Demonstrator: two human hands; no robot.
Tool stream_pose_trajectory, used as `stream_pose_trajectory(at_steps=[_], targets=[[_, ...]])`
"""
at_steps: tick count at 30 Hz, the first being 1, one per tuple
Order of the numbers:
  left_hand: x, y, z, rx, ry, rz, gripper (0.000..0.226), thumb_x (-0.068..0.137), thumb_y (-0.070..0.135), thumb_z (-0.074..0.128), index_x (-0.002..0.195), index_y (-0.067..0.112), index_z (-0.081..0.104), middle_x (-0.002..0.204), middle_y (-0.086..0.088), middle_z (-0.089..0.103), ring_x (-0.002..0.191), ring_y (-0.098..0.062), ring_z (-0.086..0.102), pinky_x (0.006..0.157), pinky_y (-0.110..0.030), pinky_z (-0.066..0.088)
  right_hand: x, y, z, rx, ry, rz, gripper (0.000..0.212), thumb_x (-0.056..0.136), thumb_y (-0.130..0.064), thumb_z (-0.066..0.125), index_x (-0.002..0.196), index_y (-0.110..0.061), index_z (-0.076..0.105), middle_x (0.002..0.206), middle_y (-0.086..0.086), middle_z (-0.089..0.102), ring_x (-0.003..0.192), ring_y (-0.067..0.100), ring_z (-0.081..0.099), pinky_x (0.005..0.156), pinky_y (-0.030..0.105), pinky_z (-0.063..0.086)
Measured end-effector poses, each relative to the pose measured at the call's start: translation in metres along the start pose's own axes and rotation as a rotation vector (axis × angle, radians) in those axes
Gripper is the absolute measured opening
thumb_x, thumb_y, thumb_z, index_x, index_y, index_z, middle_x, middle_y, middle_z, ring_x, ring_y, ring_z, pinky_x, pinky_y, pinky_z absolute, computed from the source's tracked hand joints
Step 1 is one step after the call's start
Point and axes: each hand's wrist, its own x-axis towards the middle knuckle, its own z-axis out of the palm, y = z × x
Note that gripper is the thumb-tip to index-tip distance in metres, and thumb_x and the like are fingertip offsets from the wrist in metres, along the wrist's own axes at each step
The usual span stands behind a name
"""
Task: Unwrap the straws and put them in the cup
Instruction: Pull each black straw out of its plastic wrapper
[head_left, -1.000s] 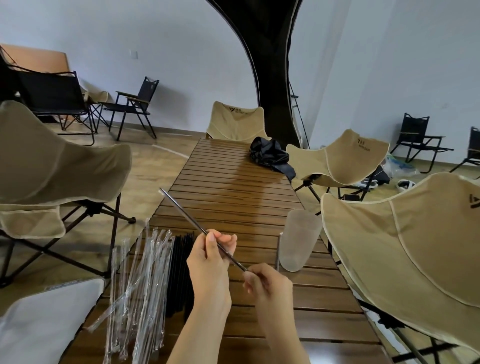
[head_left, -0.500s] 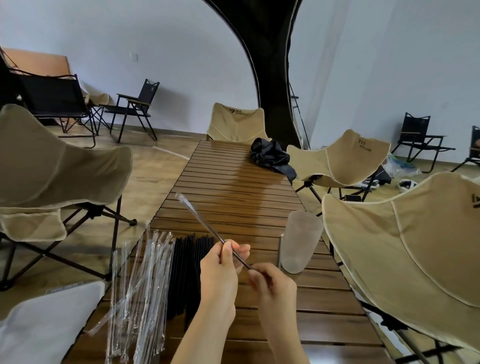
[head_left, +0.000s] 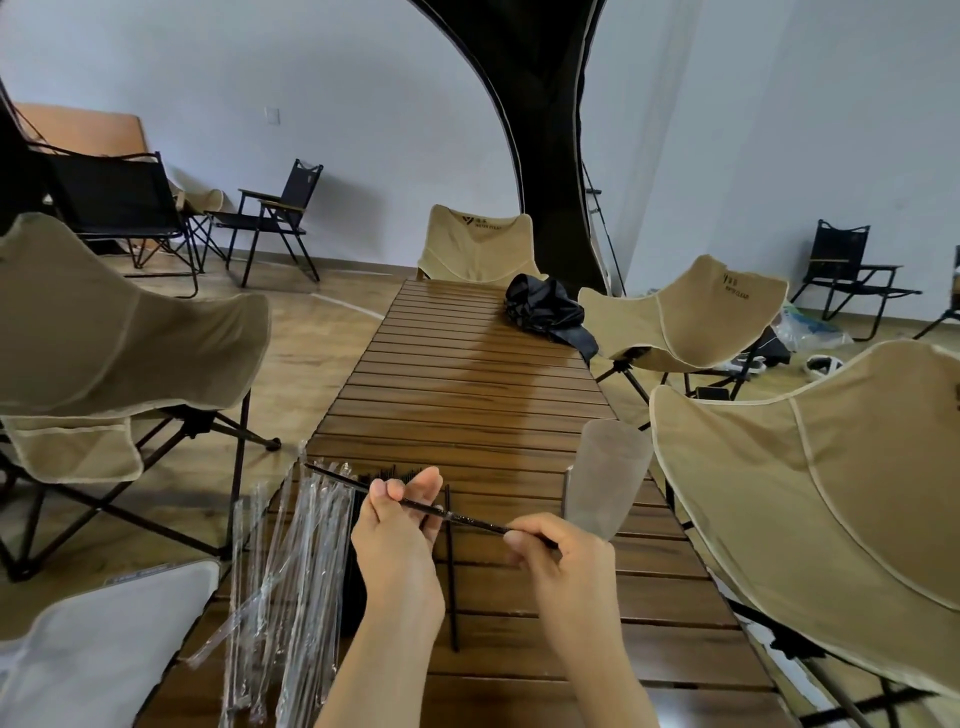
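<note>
Over the near end of the slatted wooden table (head_left: 483, 384), a thin black straw (head_left: 467, 519) stretches between both hands, its left part still in clear wrapper. My left hand (head_left: 400, 525) pinches it near the middle, and my right hand (head_left: 561, 551) pinches its right end. A frosted translucent cup (head_left: 605, 483) stands upright to the right of my hands. A heap of clear wrappers (head_left: 291, 582) lies at the table's left side. Beside the heap lie several black straws (head_left: 358, 571), one (head_left: 451, 587) lying apart.
Beige folding chairs crowd both sides: one left (head_left: 114, 332), one close on the right (head_left: 815, 499), others further back. A black fabric bundle (head_left: 545, 312) lies at the table's far right. A white cushion (head_left: 98, 644) is at the lower left.
The straw has dropped from a steep upward slant to nearly level, and more bare black straw shows between my hands. My right hand has moved right, away from the left.
</note>
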Motion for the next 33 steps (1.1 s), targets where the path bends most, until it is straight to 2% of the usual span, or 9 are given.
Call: stream_pose_trajectory(at_steps=[2, 7, 11, 14, 20, 22, 26, 33], targets=[[-0.001, -0.004, 0.002, 0.01, 0.005, 0.001, 0.037, 0.105, 0.03, 0.028, 0.072, 0.021, 0.043, 0.075, 0.003, 0.072, 0.092, -0.013, 0.067, 0.086, -0.034, 0.047, 0.001, 0.0, -0.004, -0.009, 0.019, -0.014, 0.023, 0.085, -0.009, 0.065, 0.078, -0.031, 0.069, 0.066, -0.017, 0.065, 0.077, 0.001, 0.063, 0.067, 0.012, 0.05], [-0.001, -0.01, 0.002, 0.076, -0.008, -0.007, 0.037, 0.105, 0.03, 0.028, 0.072, 0.021, 0.043, 0.081, 0.001, 0.072, 0.097, -0.017, 0.066, 0.089, -0.037, 0.046, 0.002, 0.002, -0.007, -0.05, 0.042, -0.048, 0.017, 0.083, -0.009, 0.067, 0.082, -0.025, 0.074, 0.07, -0.022, 0.065, 0.079, -0.004, 0.062, 0.068, 0.005, 0.045], [-0.005, -0.013, 0.004, 0.162, -0.024, 0.01, 0.035, 0.104, 0.03, 0.029, 0.074, 0.021, 0.045, 0.084, -0.002, 0.071, 0.097, -0.019, 0.066, 0.082, -0.035, 0.047, 0.001, 0.005, -0.007, -0.039, 0.002, -0.014, 0.015, 0.084, -0.01, 0.066, 0.084, -0.022, 0.074, 0.071, -0.02, 0.065, 0.083, -0.007, 0.061, 0.07, 0.005, 0.045], [-0.009, -0.016, 0.005, 0.185, -0.036, -0.023, 0.034, 0.104, 0.03, 0.03, 0.075, 0.021, 0.047, 0.085, -0.003, 0.071, 0.095, -0.021, 0.066, 0.08, -0.036, 0.048, 0.001, 0.007, -0.008, -0.052, 0.045, -0.029, 0.014, 0.083, -0.009, 0.067, 0.085, -0.02, 0.075, 0.072, -0.019, 0.067, 0.081, -0.007, 0.062, 0.07, 0.003, 0.045], [-0.017, -0.02, 0.01, 0.228, -0.097, -0.084, 0.034, 0.103, 0.03, 0.032, 0.077, 0.018, 0.049, 0.083, -0.003, 0.073, 0.094, -0.023, 0.065, 0.078, -0.036, 0.047, 0.001, 0.004, -0.006, -0.043, 0.037, -0.058, 0.018, 0.082, -0.009, 0.068, 0.082, -0.026, 0.073, 0.068, -0.022, 0.065, 0.077, -0.006, 0.062, 0.068, 0.005, 0.046], [-0.017, -0.017, 0.011, 0.227, -0.108, -0.097, 0.032, 0.103, 0.03, 0.035, 0.078, 0.018, 0.052, 0.085, -0.002, 0.073, 0.095, -0.021, 0.065, 0.08, -0.036, 0.047, 0.003, 0.003, -0.008, -0.035, 0.023, -0.042, 0.014, 0.083, -0.013, 0.067, 0.084, -0.027, 0.071, 0.072, -0.02, 0.066, 0.081, -0.005, 0.062, 0.07, 0.004, 0.045], [-0.01, -0.004, 0.008, 0.158, -0.107, -0.054, 0.032, 0.102, 0.027, 0.036, 0.081, 0.017, 0.058, 0.082, -0.001, 0.07, 0.085, -0.019, 0.066, 0.084, -0.037, 0.048, 0.005, 0.002, -0.011, -0.041, -0.088, 0.05, 0.012, 0.084, -0.022, 0.066, 0.094, -0.029, 0.067, 0.081, -0.022, 0.063, 0.091, -0.013, 0.054, 0.072, 0.002, 0.042], [-0.012, -0.006, 0.005, 0.208, -0.144, 0.011, 0.033, 0.103, 0.025, 0.035, 0.081, 0.014, 0.057, 0.081, -0.004, 0.07, 0.084, -0.018, 0.07, 0.08, -0.033, 0.053, 0.006, 0.006, -0.014, -0.077, -0.047, 0.038, 0.011, 0.085, -0.013, 0.065, 0.086, -0.019, 0.075, 0.073, -0.013, 0.068, 0.082, -0.006, 0.058, 0.066, 0.004, 0.041]])
